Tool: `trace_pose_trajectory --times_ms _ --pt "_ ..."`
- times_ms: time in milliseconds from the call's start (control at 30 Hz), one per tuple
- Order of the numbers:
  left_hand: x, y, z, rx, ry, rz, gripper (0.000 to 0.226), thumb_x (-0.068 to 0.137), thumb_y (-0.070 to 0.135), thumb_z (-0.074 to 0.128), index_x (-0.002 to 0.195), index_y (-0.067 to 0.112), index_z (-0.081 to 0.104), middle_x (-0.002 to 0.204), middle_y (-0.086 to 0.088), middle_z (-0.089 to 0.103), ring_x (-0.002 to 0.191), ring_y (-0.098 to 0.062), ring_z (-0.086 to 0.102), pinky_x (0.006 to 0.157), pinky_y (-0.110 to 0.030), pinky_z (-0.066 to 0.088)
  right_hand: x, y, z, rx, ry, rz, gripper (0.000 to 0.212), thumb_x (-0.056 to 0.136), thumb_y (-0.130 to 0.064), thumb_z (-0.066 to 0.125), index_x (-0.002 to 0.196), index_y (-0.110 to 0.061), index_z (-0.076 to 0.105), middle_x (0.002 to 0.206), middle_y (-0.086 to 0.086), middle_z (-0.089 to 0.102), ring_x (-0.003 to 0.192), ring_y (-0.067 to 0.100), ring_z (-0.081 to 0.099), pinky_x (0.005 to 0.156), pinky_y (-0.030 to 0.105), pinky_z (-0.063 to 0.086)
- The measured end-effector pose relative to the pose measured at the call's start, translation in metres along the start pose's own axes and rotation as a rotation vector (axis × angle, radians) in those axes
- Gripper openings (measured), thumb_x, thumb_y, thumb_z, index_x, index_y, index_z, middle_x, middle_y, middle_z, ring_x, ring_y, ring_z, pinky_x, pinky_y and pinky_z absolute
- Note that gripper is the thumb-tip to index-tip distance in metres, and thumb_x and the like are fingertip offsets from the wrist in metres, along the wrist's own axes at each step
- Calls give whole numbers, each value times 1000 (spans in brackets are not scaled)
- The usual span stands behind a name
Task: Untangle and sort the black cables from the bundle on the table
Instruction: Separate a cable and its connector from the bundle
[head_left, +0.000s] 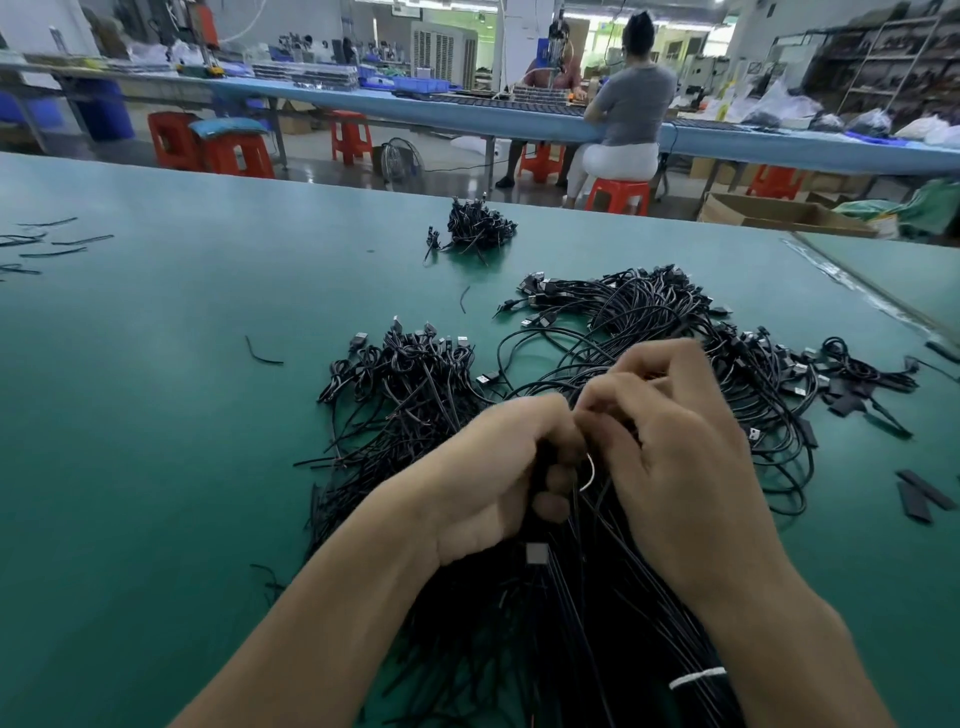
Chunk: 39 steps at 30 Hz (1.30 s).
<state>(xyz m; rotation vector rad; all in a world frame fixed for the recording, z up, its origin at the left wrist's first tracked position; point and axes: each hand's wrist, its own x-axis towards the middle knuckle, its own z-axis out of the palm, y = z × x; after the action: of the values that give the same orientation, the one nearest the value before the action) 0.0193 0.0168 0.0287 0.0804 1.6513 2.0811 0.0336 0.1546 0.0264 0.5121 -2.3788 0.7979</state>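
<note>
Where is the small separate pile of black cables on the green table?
Head view: the small pile of black cables sits far centre on the green table, near its far edge, beyond and left of the big loose heap of black USB cables.

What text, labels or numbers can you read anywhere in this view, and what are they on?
None can be read.
Grey square tag on the black cables: blurred, no characters legible.
White band round the cables: no print visible.
Cardboard box beyond the table: no print shows.
</note>
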Motion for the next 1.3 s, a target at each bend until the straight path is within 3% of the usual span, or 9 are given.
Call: trace_pose_trajectory --times_ms 133,300,400,600,700,867,1000,1167,1300 --pt "2 0 7 -196 20 104 28 100 30 43 76 19 52 62 4 42 52 -9 36 44 -20 29 -3 -2 14 8 213 16 18 96 -26 55 94 -13 68 100 -5 43 82 10 47 67 29 46" --pt "7 -10 16 -272 108 388 13 97 25 57 88 15 60 78 -5 61 70 -15 58 66 -28 50 -1 -4 20 322 245 220 11 97 -20 61 88 -28 62 93 -13 55 84 -1 58 71 16 50" --pt "11 -16 13 -16 228 551 13 99 19 58 91 23 67 88 -3 68 85 -17 63 84 -33 53 1 -2 19 514 165 390 11 97 -22 60 92 -21 70 93 -1 69 85 12 67 78 36 56" --pt "12 -14 -1 462 349 740 28 94 31 59 112 13 71 106 4 63 104 -15 62 91 -29 50 4 -6 9 909 49 563 17 96 -13 60 83 -15 70 65 -10 67 61 -3 57 58 11 46" --pt "12 -14 -7 621 391 856 23 95 30 61 111 18 72 94 20 52 93 -1 53 84 -17 42 4 -6 9 1127 -15 697 12 83 -24 65 78 -16 71 64 -8 57 57 1 47 49 13 39" --pt "12 -18 -7 664 312 972 20 96 7 61 114 11 70 94 15 69 83 5 62 77 -11 45 6 -2 9 1405 -84 864 11 75 -22 63 79 -13 67 66 -2 56 54 6 49 44 16 36" --pt "7 -18 -7 689 281 979 29 91 3 56 115 13 69 99 7 72 90 -9 67 79 -20 50 6 1 7 1444 -102 851 24 85 -16 59 66 -16 74 58 -3 58 49 5 50 41 15 37" --pt "5 -15 1 469 297 827 18 93 39 58 89 25 68 80 0 70 71 -22 63 66 -44 54 6 -2 4 1327 -41 710 20 93 -15 57 84 -7 74 61 -5 67 52 1 61 45 10 44" --pt "9 -15 -4 403 220 671 25 81 21 79 97 31 62 80 7 72 57 -2 54 59 -20 43 5 4 5 1073 23 749 18 96 -16 61 83 -7 70 52 -9 62 42 -2 54 42 10 41"
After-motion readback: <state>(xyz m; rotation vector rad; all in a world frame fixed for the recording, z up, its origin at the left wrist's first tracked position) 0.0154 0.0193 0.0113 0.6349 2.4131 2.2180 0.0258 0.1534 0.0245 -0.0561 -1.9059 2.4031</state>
